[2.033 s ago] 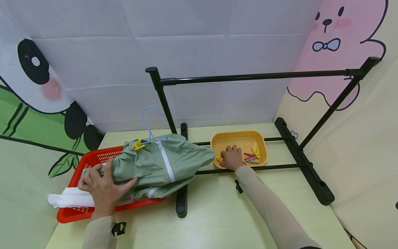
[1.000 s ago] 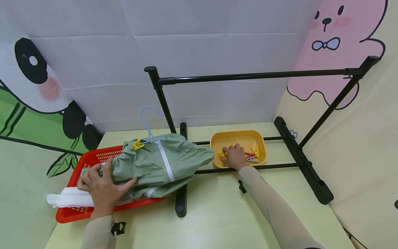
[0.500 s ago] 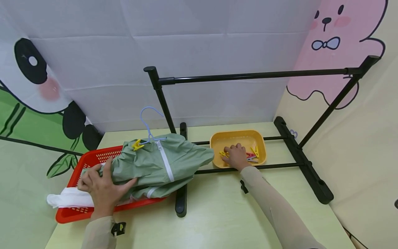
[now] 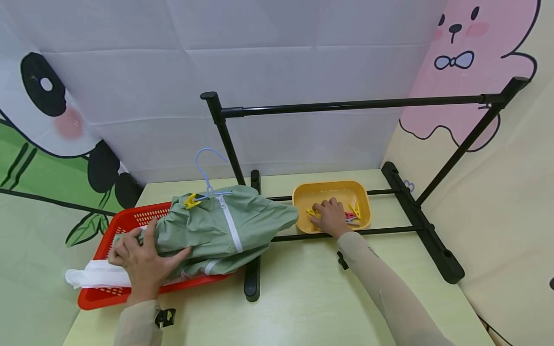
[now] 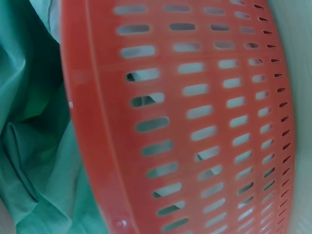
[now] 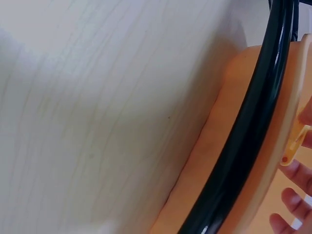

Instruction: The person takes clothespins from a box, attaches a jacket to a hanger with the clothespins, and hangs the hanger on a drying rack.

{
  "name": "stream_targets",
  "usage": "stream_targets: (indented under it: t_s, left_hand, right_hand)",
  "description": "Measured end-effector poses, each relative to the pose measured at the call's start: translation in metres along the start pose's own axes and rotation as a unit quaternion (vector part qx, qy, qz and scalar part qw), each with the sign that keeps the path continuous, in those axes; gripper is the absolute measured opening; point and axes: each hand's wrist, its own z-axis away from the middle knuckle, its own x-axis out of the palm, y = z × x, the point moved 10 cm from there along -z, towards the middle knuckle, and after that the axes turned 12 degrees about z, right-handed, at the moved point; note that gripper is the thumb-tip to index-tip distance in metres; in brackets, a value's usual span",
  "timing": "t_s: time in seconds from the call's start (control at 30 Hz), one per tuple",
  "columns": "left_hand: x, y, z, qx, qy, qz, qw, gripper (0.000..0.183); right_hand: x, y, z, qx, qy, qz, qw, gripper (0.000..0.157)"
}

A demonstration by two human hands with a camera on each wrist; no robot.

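A green jacket (image 4: 255,216) with a white zipper lies over a red basket (image 4: 99,302). A light blue hanger (image 4: 207,175) sticks out at its collar, where a yellow clothespin (image 4: 192,201) is clipped. My left hand (image 4: 144,262) rests on the jacket's left part, thumb and fingers spread. In the left wrist view, the basket's slotted wall (image 5: 195,117) fills most of the picture. My right hand (image 4: 332,218) is in a yellow tray (image 4: 329,188). It pinches a yellow clothespin (image 6: 294,147), seen at the right edge of the right wrist view.
Red, grey and yellow clothespins (image 4: 356,210) lie right of my right hand. A black rack (image 4: 355,105) stands over the table, its lower bar (image 6: 243,131) passing in front of the tray. White cloth (image 4: 99,275) hangs over the basket's left edge.
My right hand has shifted a little to the right and back inside the tray, with the yellow clothespin at its fingertips. The left hand and jacket stay in place.
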Motion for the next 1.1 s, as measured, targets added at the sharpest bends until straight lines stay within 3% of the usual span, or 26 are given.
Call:
stream_targets:
  t_s: [0.83,1.1]
  left_hand:
    - [-0.001,0.002,-0.002,0.002,0.007,-0.001,1.0000,0.094]
    - [0.000,0.003,-0.003,-0.002,0.004,0.001,1.0000,0.094]
  right_hand:
    - [-0.027,-0.002,0.003,-0.045,0.067,0.019,0.997,0.025]
    - [-0.034,-0.001,0.001,-0.043,0.060,0.021,0.997,0.029]
